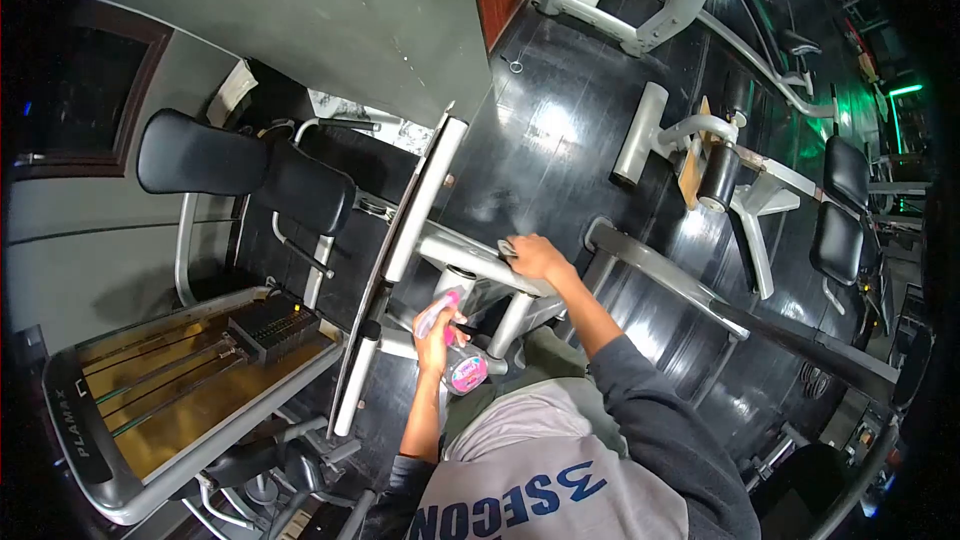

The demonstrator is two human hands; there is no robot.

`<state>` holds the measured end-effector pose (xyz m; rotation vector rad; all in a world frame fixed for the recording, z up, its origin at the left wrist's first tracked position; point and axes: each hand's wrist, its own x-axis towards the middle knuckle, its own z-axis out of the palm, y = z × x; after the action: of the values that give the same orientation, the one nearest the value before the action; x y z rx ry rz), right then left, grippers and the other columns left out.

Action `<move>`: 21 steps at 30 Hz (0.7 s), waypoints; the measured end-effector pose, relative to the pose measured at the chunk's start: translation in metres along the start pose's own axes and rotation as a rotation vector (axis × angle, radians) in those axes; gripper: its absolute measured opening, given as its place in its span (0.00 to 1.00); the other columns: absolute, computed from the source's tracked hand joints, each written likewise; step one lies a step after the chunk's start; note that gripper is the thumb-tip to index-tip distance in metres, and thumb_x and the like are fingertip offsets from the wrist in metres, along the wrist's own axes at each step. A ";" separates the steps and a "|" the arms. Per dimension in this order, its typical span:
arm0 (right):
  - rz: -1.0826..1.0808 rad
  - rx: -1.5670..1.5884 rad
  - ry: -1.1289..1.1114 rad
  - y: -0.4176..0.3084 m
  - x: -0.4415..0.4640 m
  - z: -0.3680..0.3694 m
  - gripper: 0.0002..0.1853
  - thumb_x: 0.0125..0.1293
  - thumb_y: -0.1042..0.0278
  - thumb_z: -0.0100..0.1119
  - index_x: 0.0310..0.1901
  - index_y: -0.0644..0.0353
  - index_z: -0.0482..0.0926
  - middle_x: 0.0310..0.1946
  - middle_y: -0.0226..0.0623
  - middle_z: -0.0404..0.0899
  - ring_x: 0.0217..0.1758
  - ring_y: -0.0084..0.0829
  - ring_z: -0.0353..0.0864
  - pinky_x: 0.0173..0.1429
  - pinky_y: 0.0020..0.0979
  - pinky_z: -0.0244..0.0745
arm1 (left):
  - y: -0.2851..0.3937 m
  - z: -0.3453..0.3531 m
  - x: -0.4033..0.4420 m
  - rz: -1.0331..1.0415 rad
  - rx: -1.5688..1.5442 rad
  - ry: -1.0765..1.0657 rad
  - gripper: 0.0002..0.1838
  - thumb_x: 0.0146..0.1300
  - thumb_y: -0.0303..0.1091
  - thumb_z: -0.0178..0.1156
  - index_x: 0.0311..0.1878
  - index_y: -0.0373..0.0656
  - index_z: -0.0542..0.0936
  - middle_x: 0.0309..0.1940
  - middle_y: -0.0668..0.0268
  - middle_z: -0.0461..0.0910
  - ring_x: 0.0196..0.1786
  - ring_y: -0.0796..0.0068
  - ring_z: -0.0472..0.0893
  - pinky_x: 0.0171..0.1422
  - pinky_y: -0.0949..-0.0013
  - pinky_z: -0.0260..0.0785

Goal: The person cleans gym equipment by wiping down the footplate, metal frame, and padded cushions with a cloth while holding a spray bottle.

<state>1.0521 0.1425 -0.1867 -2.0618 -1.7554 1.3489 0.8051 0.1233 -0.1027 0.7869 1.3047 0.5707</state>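
My left hand (432, 342) is closed around the neck of a spray bottle (467, 374) with a pink and white trigger head and a pink-blue label. The bottle is tilted, its head pointing away from me. My right hand (538, 258) is closed on a small bunched grey cloth (507, 249), mostly hidden under the fingers. Hand and cloth rest against a light grey metal tube (470, 258) of a gym machine frame, right in front of my body. The left hand is beside the same frame, near its lower posts.
A weight machine with a stack (272, 328) and black padded seat (300, 185) stands at left. To the right are a long grey bar (665, 275) and a bench machine with a black roller (719, 178). The dark floor (545, 125) is shiny.
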 end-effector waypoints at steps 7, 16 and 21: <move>-0.225 0.389 0.102 -0.048 -0.015 -0.034 0.20 0.64 0.63 0.56 0.56 0.64 0.75 0.46 0.55 0.81 0.52 0.54 0.79 0.57 0.45 0.72 | 0.009 0.006 -0.004 0.029 0.032 0.008 0.17 0.61 0.41 0.59 0.35 0.32 0.78 0.26 0.56 0.79 0.13 0.71 0.74 0.23 0.65 0.75; -0.060 0.276 0.283 0.012 -0.085 0.000 0.23 0.59 0.66 0.59 0.58 0.58 0.75 0.55 0.46 0.78 0.56 0.50 0.75 0.63 0.44 0.70 | 0.002 0.000 0.000 0.048 0.011 -0.030 0.17 0.62 0.41 0.59 0.38 0.32 0.78 0.27 0.57 0.80 0.13 0.71 0.74 0.22 0.66 0.74; -0.108 0.286 0.400 -0.023 -0.073 0.005 0.20 0.64 0.66 0.57 0.57 0.58 0.75 0.52 0.44 0.79 0.54 0.48 0.76 0.63 0.42 0.69 | 0.006 0.001 -0.002 0.036 0.042 -0.052 0.18 0.63 0.41 0.57 0.41 0.32 0.79 0.27 0.58 0.80 0.13 0.72 0.73 0.23 0.66 0.75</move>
<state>1.0366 0.0866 -0.1372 -1.8869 -1.3945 1.0012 0.8059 0.1256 -0.0965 0.8556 1.2609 0.5494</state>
